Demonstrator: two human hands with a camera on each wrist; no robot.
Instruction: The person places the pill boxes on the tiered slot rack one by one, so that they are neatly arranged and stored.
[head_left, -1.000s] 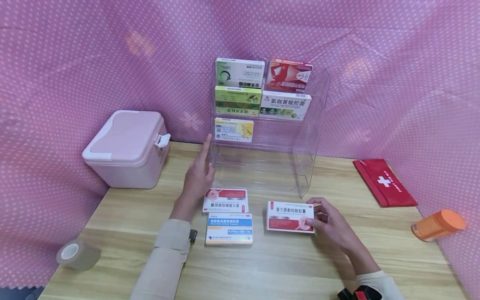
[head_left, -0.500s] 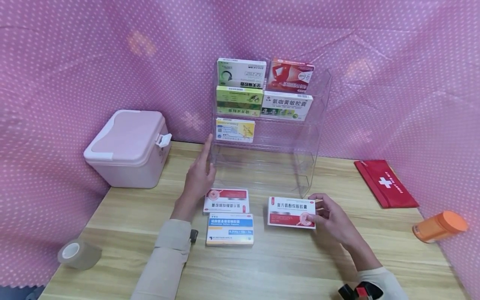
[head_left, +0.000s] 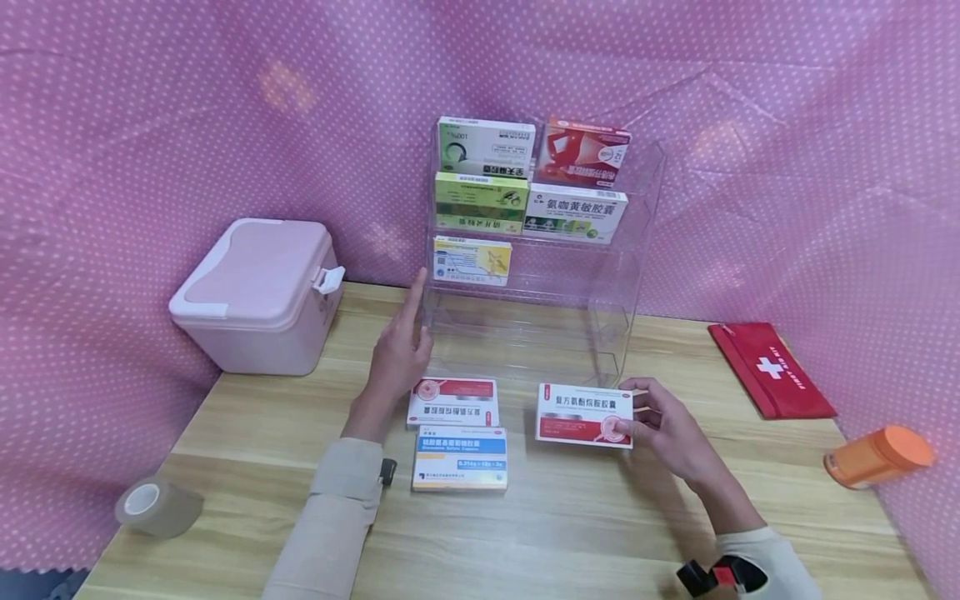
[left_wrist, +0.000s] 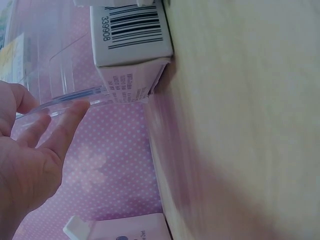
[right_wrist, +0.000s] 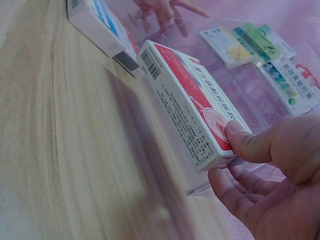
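My right hand [head_left: 663,429] pinches a white-and-red medicine box [head_left: 581,417] at its right end, thumb on the printed face and fingers behind. The right wrist view shows this medicine box tilted and raised off the table. My left hand [head_left: 397,354] touches the left side of a clear tiered display rack [head_left: 525,329], its fingers mostly straight. By that wrist lie another white-and-red medicine box [head_left: 453,402] and a blue-and-white medicine box [head_left: 460,458]. Several boxes stand on the rack's upper tiers, including a yellow-and-white one [head_left: 472,261] and a white-and-green one [head_left: 575,212].
A pink lidded case [head_left: 258,296] stands at the back left, with a roll of tape [head_left: 159,507] nearer the front. To the right lie a red first aid pouch [head_left: 772,369] and an orange bottle [head_left: 877,457]. Pink dotted cloth [head_left: 360,83] surrounds the wooden table [head_left: 540,542].
My right hand has lifted the white-and-red medicine box slightly and moved it a little toward the rack. The left hand stays at the rack's side.
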